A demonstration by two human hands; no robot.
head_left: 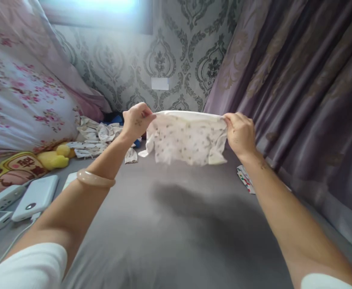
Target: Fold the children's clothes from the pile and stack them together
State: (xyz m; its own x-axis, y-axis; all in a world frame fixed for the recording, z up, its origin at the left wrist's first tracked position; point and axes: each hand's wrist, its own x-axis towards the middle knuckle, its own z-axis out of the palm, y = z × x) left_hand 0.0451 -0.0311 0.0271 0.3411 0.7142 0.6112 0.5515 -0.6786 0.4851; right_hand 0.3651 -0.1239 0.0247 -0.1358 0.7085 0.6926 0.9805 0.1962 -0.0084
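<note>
A small white shirt (188,138) with dark spots hangs stretched between my two hands above the grey bed sheet (133,233). My left hand (138,120) pinches its upper left corner between thumb and fingers. At the opposite upper corner, my right hand (240,132) is closed on the cloth in the same way. The top edge is pulled nearly straight, while the lower part hangs loose and looks blurred. What seems to be a sleeve dangles on the left side. Below the shirt, a dark shadow falls on the sheet.
Rumpled white clothes (99,134) lie in a pile beyond my left forearm. A yellow plush toy (53,157), a white power bank (36,197) with a cable and a power strip (3,198) are at the left. Folded cloth (245,179) lies by my right forearm, near the purple curtain (284,80).
</note>
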